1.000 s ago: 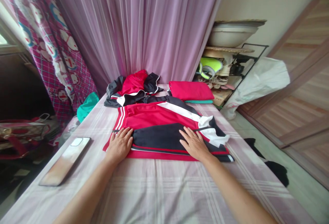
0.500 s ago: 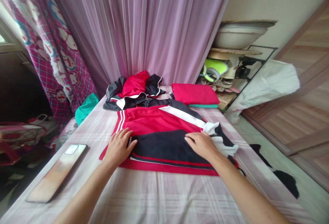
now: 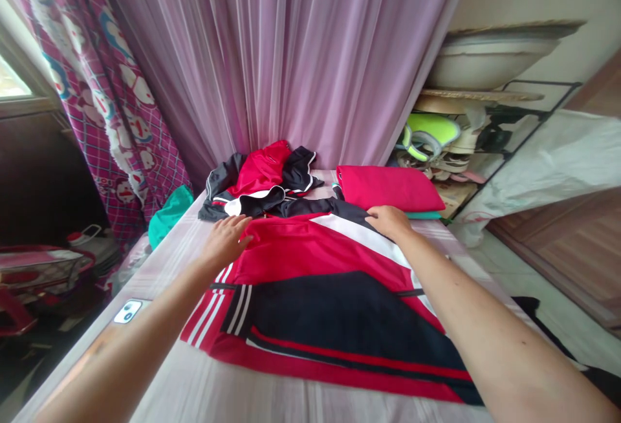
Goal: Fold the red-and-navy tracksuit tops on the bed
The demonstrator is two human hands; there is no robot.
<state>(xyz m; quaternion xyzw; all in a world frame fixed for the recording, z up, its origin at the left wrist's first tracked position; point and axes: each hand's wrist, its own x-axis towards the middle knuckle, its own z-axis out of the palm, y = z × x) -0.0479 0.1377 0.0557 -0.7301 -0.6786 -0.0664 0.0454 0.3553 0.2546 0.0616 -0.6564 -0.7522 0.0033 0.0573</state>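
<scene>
Faces a lilac curtain [image 3: 291, 54] beyond a surface [image 3: 165, 384] spread with checked cloth. Has a red, black and white jacket [image 3: 286, 255] lying flat on that cloth, mostly on the near side of both hands. Has a crumpled heap of clothes [image 3: 259, 174] just past the jacket's far edge, and a folded red garment [image 3: 388, 188] to its right. Touches the jacket's far left corner with the left hand [image 3: 228, 240], thumb a little apart from bent fingers. Rests the right hand [image 3: 389, 222] on the dark far edge, fingers curled. Cannot tell of cloth pinched in either. Partly covers a phone [image 3: 129, 311] with the left forearm.
</scene>
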